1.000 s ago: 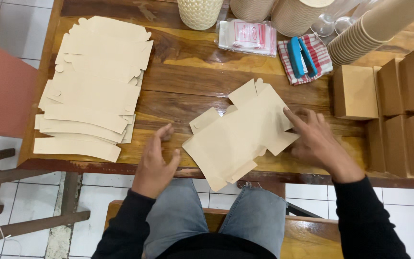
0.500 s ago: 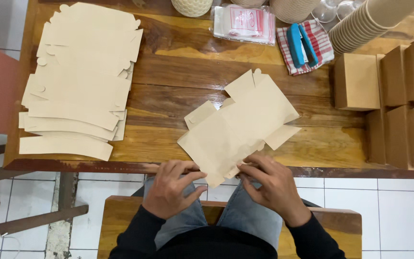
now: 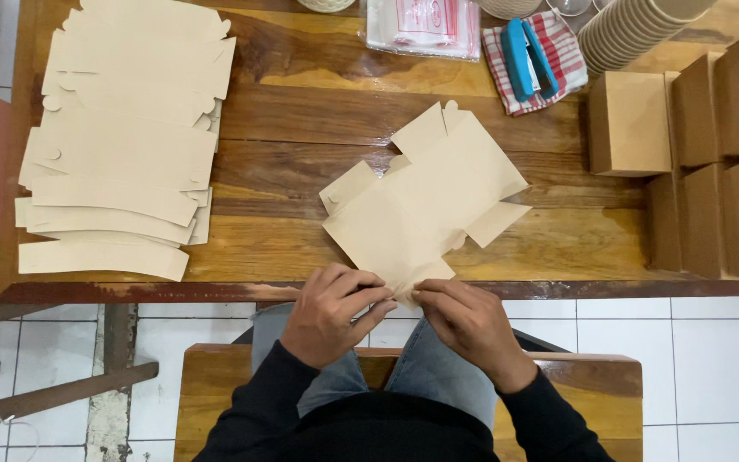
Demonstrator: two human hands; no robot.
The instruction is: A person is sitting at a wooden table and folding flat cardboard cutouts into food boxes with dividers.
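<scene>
- At far left of wooden table (image 3: pixel 318 111): stack of flat box blanks (image 3: pixel 121 145), tan card, fanned and overlapping, reaching from the top edge nearly to the near edge.
- Below table, left: tiled floor (image 3: pixel 190 325) and part of a wooden frame (image 3: pixel 53 393).
- At near table edge, left of centre: left hand (image 3: pixel 331 312), fingers curled and pinching the near corner of unfolded box blank (image 3: pixel 421 205); grip closed on the card.
- Centre of table: same unfolded box blank, lying flat and turned diagonally, flaps spread outward, near corner overhanging the table edge between both hands.
- Just right of that corner: right hand (image 3: pixel 468 321), fingertips pressed to the same corner, closed on the card, close beside the left hand.
- Under both hands: wooden bench (image 3: pixel 609 385), denim-clad knees, dark sleeves.
- At top edge, centre: clear plastic packet (image 3: pixel 421 26), cut off by the frame.
- Right of packet: blue stapler (image 3: pixel 528 56) resting on red-striped cloth (image 3: pixel 558 64).
- Top right: stack of paper cups (image 3: pixel 635 34), lying tilted.
- At far right: assembled brown boxes (image 3: pixel 712 154), closed, set side by side in rows, well apart from the hands.
</scene>
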